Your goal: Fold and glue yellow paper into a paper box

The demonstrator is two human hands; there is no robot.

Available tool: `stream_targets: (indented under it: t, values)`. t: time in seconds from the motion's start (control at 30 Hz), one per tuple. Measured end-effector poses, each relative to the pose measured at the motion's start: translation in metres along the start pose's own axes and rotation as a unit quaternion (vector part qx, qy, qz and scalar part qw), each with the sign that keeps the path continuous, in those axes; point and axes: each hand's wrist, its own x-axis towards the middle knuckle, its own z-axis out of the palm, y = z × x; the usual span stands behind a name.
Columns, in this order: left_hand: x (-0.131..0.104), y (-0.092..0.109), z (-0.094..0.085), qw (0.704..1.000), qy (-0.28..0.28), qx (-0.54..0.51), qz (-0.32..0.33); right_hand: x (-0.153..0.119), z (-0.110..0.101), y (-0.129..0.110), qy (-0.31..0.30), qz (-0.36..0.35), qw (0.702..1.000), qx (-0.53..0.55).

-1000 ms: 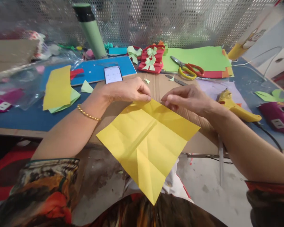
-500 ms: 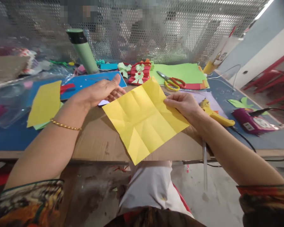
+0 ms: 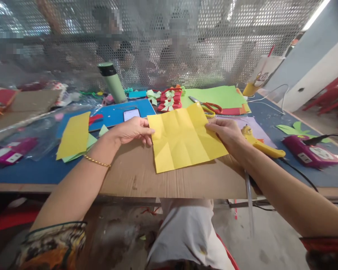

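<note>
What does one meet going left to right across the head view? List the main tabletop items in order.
Purple box, uncreased yellow sheet, phone, creased yellow paper, yellow glue gun, second purple box.

Head view, one item: worn on the person's head, above and just behind the near long edge of the table [image 3: 312, 179]. Facing: forward and steeply down, across the tabletop. Nearest matter: forearms entering from the lower left and lower right, with the lap [image 3: 186, 232] and floor [image 3: 124, 240] below the table's near edge. Centre: we see the left hand [image 3: 133, 131] and right hand [image 3: 227, 131] at close range. Farther off: the table's far edge, then a perforated screen [image 3: 157, 45] along the top. Right side: we take in the table's far right corner, seen obliquely.
</note>
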Motion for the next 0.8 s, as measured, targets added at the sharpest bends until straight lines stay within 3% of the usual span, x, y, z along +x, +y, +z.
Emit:
stream_targets:
  t: [0.17,0.4,0.63,0.8]
  values:
    - [-0.004,-0.006,0.002,0.999,0.025,0.023,0.018,0.002,-0.003,0.003,-0.017,0.003,1.0,-0.009]
    - [-0.009,0.0,0.01,0.997,0.039,0.052,0.036,0.003,-0.001,0.011,-0.035,-0.017,0.998,-0.041]
    - [-0.007,-0.003,0.012,0.996,0.04,0.076,0.038,0.0,0.001,0.009,-0.029,0.015,0.999,-0.041]
    - [-0.003,-0.004,0.013,0.992,0.113,0.039,0.034,0.002,0.0,0.011,-0.038,-0.008,0.998,-0.056]
